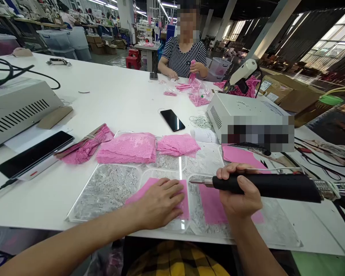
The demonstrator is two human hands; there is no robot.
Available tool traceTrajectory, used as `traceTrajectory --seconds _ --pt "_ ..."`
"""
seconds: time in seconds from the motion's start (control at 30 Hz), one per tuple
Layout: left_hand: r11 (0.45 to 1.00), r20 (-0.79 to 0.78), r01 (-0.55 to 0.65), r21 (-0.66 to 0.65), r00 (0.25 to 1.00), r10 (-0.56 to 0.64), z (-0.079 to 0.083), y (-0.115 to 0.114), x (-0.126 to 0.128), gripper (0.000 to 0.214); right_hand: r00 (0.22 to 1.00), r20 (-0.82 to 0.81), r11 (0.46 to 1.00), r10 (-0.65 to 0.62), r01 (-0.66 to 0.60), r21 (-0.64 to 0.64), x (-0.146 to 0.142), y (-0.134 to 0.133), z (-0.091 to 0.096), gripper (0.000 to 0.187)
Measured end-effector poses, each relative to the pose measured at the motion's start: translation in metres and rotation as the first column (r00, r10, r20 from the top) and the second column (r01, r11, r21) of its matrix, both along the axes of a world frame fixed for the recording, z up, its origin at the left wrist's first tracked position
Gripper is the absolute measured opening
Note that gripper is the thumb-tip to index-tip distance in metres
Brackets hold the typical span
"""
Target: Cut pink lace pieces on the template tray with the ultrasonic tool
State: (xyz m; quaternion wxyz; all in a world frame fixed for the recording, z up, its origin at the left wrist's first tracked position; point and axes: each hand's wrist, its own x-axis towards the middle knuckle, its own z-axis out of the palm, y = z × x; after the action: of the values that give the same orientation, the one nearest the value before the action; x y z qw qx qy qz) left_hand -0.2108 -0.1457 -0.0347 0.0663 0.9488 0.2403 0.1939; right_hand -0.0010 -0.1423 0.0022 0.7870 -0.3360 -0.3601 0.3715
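My left hand (159, 201) lies palm down with fingers stretched out, pressing on a pink fabric piece (185, 203) on a clear tray-like sheet (109, 188). My right hand (243, 193) is wrapped round a thick black-handled corded tool (276, 187), its slim metal tip pointing left. That tip is just right of my left fingers, near the fabric's edge; whether it touches cannot be told. Under my right hand lies another pink fabric piece (211, 209), partly hidden. Behind my left hand sit a stack of pink lace pieces (128, 147) and a smaller pink lace pile (178, 145).
A black phone (173, 120) lies mid-table beside white elastic loops (200, 122). Box-shaped machines stand at right (247, 111) and left (20, 107). A flat black device (36, 153) lies at left. Across the table a person (184, 57) handles pink pieces.
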Motion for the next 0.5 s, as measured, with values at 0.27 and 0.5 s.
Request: traceTrajectory --seconds 0.27,0.5 --pt "0.999 0.021 -0.033 0.038 0.999 0.032 -0.0026 -0.0043 -0.0025 0.035 1.000 -0.013 1.000 0.014 -0.013 0.026 -0.0012 0.0003 -0.0032 0.014" --pt "1.000 -0.027 -0.011 0.017 1.000 0.011 0.0001 -0.0016 -0.0025 0.038 0.999 -0.023 0.998 0.041 -0.039 0.050 -0.0058 0.0022 -0.0061 0.014"
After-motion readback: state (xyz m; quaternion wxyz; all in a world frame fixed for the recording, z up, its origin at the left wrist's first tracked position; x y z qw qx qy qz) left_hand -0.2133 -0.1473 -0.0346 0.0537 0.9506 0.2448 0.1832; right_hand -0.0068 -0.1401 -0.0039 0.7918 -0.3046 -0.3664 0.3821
